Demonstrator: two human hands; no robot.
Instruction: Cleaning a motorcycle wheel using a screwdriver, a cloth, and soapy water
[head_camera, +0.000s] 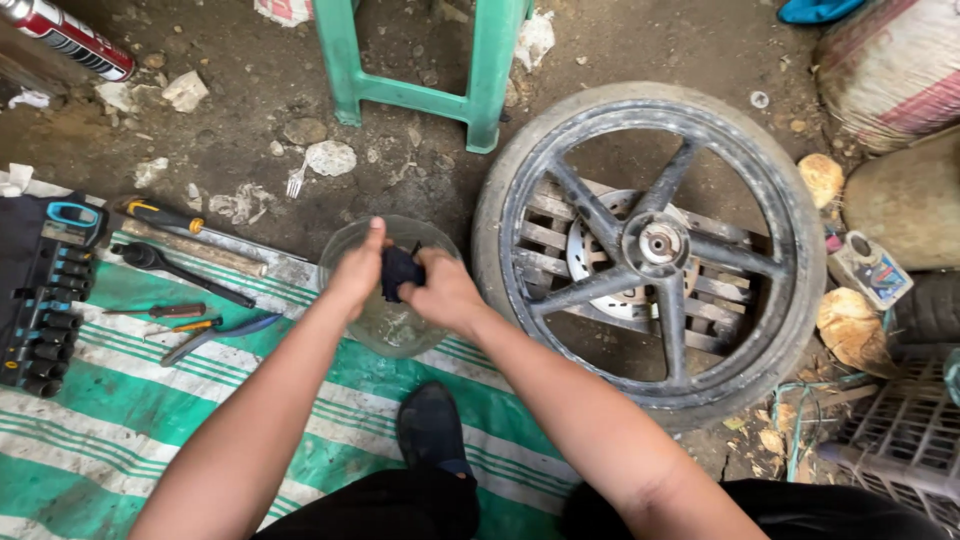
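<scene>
A dirt workshop floor, littered with stones and scraps, with a green-and-white striped tarp (150, 440) spread over the near part of it. Both of the person's hands meet above a clear bowl (392, 322) that sits at the tarp's far edge, and between them they pinch a small dark part (401, 270), wet-looking, too bunched to name for sure. The left hand (357, 272) grips it from the left with the thumb up; the right hand (441, 292) closes on it from the right, fingers curled tight. So the part lies dead centre, neither hand nearer, directly over the bowl and just clear of its bottom. I cannot make out a long axis on it.

Just beyond the right hand, touching distance away, a motorcycle wheel (650, 250) lies flat on a wooden pallet, hub up. Out past the left hand, tools rest on the tarp: a wrench (185, 270), screwdrivers and pliers, and farther still a socket set (45, 300). Ahead of both hands stands a green plastic stool (420, 60). Below the hands, a dark shoe (432, 425).
</scene>
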